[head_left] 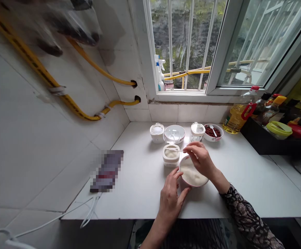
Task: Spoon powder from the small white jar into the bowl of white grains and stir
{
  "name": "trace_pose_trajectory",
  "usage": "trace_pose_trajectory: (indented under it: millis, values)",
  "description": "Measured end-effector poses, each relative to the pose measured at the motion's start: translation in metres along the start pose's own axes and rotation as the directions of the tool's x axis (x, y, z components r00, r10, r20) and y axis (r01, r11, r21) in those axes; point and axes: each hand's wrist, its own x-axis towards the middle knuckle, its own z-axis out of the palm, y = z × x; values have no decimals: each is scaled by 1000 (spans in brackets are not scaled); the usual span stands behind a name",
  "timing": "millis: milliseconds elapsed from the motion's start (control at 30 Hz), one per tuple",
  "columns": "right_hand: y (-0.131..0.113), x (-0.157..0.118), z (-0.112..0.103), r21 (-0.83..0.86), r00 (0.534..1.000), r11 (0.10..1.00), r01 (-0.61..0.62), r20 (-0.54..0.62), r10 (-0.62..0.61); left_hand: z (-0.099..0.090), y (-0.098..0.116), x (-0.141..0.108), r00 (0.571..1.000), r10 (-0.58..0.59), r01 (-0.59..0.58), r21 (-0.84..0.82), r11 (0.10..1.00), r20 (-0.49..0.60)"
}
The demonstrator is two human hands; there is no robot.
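Observation:
My right hand (200,159) pinches the handle of a small white spoon (176,150), whose far end is at the open mouth of a white jar (171,162). Pale, grainy contents show inside this jar. My left hand (171,193) steadies a bowl (206,183) by its left side, thumb at the front and fingers near the rim. A whitish powder or fine grain (193,175) lies in the bowl, its surface uneven. My right wrist passes over the bowl's right edge and hides part of it.
Behind stand a white-filled jar (157,133), a pale bowl (177,129), a lidded jar (197,130) and a bowl of dark red beans (209,130) with a white spoon. An oil bottle (234,117) and a black condiment box (259,138) are at right; a blurred dark object (109,171) lies left.

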Motion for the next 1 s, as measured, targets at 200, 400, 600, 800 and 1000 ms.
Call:
trace_pose_trajectory:
  millis: [200,400,600,800,1000]
  values:
    - [1,-5,-3,-103,998,993,56,0,-56,1,0,-1,1000,-11,11,-2,1000,-9]
    - [3,-8,-28,61,972,977,-206,-103,211,1,1,-1,1000,-18,18,-3,1000,-7]
    - [20,-16,-36,-172,978,969,-180,71,194,1,2,-1,1000,-23,23,8,1000,-12]
    - [15,-19,-18,-217,974,972,-85,185,126,1,1,-1,1000,-14,15,19,1000,-20]
    - [19,-16,-26,-67,945,944,-323,24,326,2,0,-1,999,-30,31,20,999,-9]
